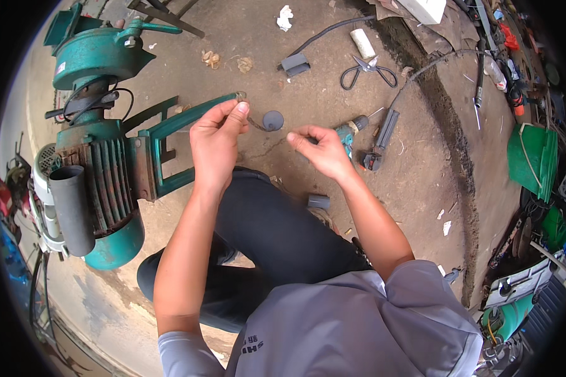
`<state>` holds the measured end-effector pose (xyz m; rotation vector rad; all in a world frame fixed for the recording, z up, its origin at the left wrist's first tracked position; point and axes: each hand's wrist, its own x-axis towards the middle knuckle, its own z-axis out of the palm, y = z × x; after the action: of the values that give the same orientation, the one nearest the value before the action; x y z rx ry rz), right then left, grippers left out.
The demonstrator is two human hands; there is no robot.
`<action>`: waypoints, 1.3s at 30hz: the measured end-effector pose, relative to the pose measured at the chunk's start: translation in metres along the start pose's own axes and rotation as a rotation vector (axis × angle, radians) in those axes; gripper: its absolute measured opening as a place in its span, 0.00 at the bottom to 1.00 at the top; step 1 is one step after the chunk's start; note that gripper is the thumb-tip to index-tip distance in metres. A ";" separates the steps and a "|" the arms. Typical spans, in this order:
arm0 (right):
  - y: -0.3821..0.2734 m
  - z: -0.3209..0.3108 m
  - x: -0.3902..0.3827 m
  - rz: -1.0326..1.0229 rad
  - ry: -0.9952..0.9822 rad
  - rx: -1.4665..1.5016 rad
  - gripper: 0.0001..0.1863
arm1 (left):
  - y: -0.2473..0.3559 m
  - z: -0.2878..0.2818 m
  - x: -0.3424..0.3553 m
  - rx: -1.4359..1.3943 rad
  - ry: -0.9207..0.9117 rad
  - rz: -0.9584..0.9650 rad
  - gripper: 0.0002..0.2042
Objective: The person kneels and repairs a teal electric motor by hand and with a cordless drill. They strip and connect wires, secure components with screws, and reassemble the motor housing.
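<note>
- The two hands are well apart from each other, both raised in front of the person's bent knee.
- The left hand is closed in a pinch, thumb against forefinger, the other fingers curled in; whatever lies between the tips is too small to tell.
- Just beyond those fingertips is the end of a green metal frame; whether the hand touches it cannot be told.
- The right hand has thumb and forefinger drawn close together, pointing toward the left one; whether they grip anything cannot be told.
- A dark round disc lies in the gap between the hands, a thin dark strip running from it toward the left hand.
- Just behind the right hand, partly hidden by it, is a teal drill with a bit in its chuck; to the right of that lies a long dark bar.
- Ahead of both hands, on the floor, are a grey block, scissors and a white roll.
- Left of the left hand stands a green motor.
</note>
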<state>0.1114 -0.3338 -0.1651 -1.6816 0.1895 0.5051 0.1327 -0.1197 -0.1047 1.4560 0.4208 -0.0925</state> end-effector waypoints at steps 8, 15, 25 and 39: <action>0.123 -0.071 -0.025 0.297 -0.007 -0.271 0.14 | -0.005 -0.016 0.006 0.321 0.022 -0.182 0.38; 0.192 0.001 -0.076 0.167 -0.374 -1.000 0.20 | 0.020 -0.027 -0.022 0.362 0.013 -0.163 0.32; 0.195 0.023 -0.024 0.141 -0.559 -1.245 0.12 | 0.042 -0.055 -0.073 0.168 -0.091 -0.260 0.16; -0.143 0.074 -0.029 -0.711 -0.385 -0.645 0.04 | 0.070 -0.070 -0.096 -0.056 -0.095 -0.016 0.20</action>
<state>0.1271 -0.2413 -0.0314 -2.0661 -0.9120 0.3450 0.0505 -0.0608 -0.0111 1.3871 0.3546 -0.1611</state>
